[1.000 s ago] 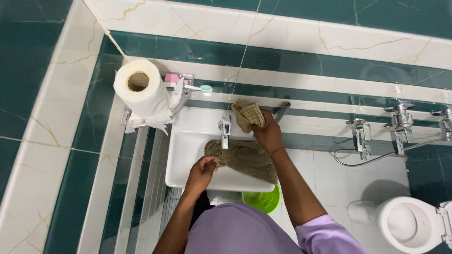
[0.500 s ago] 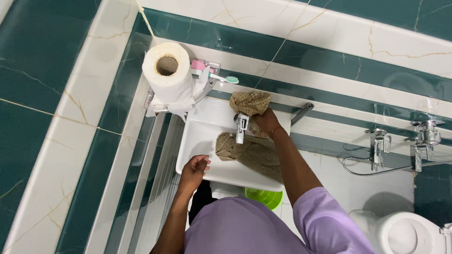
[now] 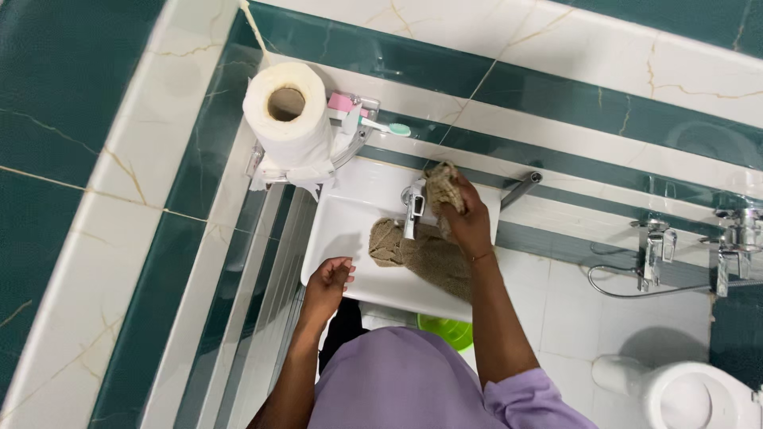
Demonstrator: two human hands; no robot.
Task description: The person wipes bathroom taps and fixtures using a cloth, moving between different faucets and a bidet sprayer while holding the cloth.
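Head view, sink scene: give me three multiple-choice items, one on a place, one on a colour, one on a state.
1. Where does the toilet paper roll stand?
A. on the wall shelf left of the washbasin
B. on the floor
C. inside the basin

2. What colour is the bucket showing below the washbasin?
A. red
B. bright green
C. black

3. What is the right hand doing?
A. hanging free
B. resting flat on the toilet
C. gripping a tan cloth against the faucet

Answers: 1 A, the roll stands upright on the shelf beside the toothbrush. 2 B, a green rim peeks out under the basin's front edge. 3 C, the fingers are closed around the bunched cloth at the tap, while the left hand rests on the basin's front rim.
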